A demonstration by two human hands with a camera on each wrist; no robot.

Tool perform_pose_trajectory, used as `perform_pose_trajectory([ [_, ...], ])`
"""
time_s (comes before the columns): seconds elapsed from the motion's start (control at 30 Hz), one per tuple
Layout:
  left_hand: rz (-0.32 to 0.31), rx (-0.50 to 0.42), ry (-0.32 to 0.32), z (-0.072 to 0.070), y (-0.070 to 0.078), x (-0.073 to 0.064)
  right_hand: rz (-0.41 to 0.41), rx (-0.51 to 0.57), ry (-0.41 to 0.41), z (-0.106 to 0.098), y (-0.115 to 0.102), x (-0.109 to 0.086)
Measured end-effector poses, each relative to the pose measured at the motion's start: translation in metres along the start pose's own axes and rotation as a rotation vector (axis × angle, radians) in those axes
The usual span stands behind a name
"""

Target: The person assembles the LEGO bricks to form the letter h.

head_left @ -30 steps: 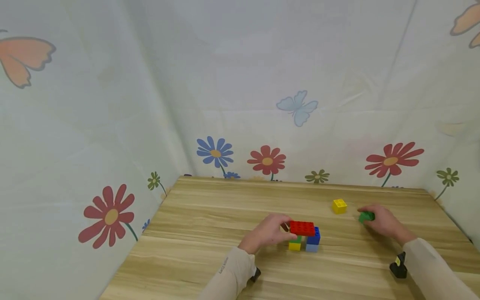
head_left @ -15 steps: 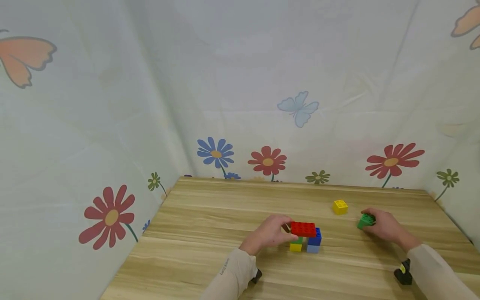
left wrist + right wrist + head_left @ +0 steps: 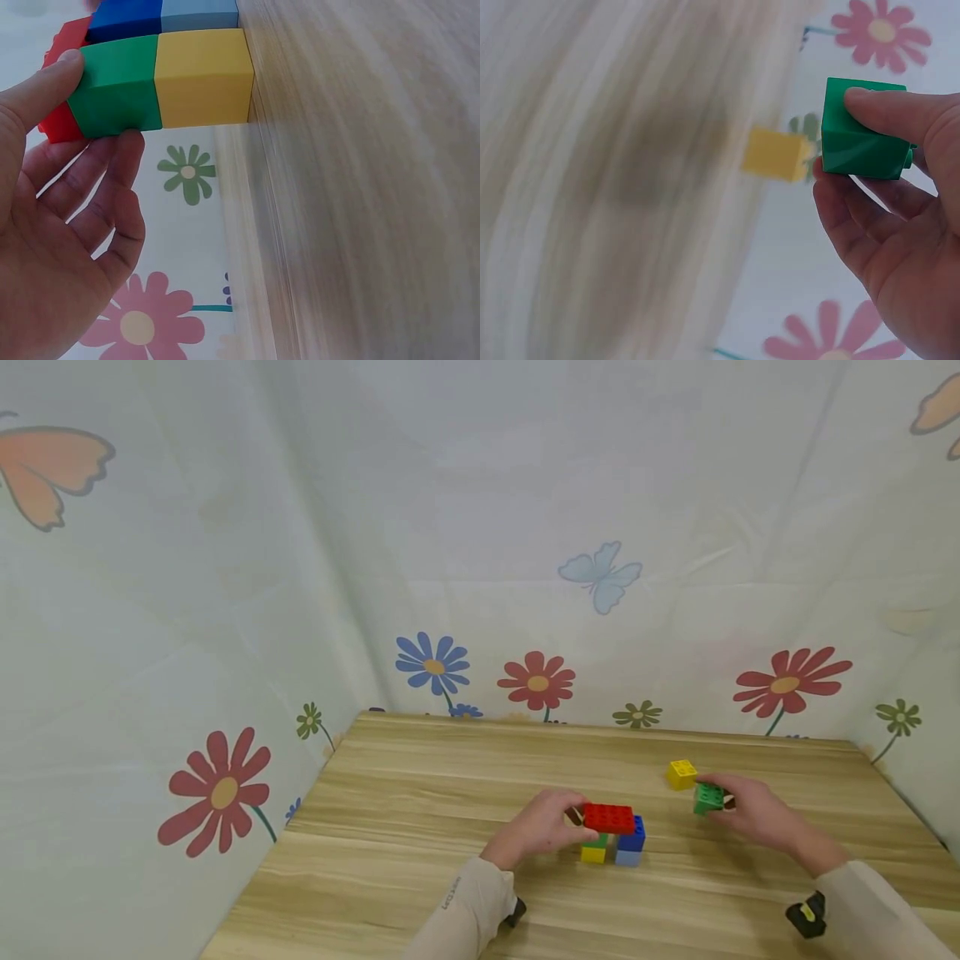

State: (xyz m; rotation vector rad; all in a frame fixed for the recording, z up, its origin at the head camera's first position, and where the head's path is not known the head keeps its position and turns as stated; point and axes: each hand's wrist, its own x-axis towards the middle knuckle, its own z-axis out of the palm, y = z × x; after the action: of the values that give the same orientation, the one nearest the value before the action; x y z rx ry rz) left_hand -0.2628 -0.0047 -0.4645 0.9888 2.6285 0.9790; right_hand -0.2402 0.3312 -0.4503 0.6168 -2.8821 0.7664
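A small arch of toy building bricks stands on the wooden table in the head view. Its red brick point(image 3: 609, 818) spans two columns: green point(image 3: 116, 86) over yellow point(image 3: 202, 79), and dark blue point(image 3: 632, 835) over light blue point(image 3: 627, 858). With thumb and fingertips, my left hand point(image 3: 542, 827) pinches the arch at its left end, around the upper green brick. My right hand point(image 3: 761, 814) holds a separate green brick point(image 3: 866, 150) between thumb and fingers, raised above the table in the right wrist view. Just beyond that brick lies a loose yellow brick point(image 3: 681, 775).
The wooden table point(image 3: 450, 768) ends at a pale flower-printed curtain point(image 3: 480, 527) behind and at the left. Black wrist cameras sit under both sleeves, the right one point(image 3: 807, 916) low over the table.
My right hand has lifted the green brick and carried it left, closer to the yellow brick. My left hand and the arch have stayed in place.
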Motion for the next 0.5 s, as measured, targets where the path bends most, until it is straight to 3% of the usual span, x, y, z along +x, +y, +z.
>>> perform_pose_trajectory([
  [0.17,-0.011,-0.014,-0.001,0.001,-0.001,0.0,-0.045,-0.039,0.029,-0.001,-0.022,0.005],
  [0.5,0.002,-0.014,0.008,0.001,-0.001,0.0,-0.143,0.008,0.051,0.005,-0.066,0.017],
])
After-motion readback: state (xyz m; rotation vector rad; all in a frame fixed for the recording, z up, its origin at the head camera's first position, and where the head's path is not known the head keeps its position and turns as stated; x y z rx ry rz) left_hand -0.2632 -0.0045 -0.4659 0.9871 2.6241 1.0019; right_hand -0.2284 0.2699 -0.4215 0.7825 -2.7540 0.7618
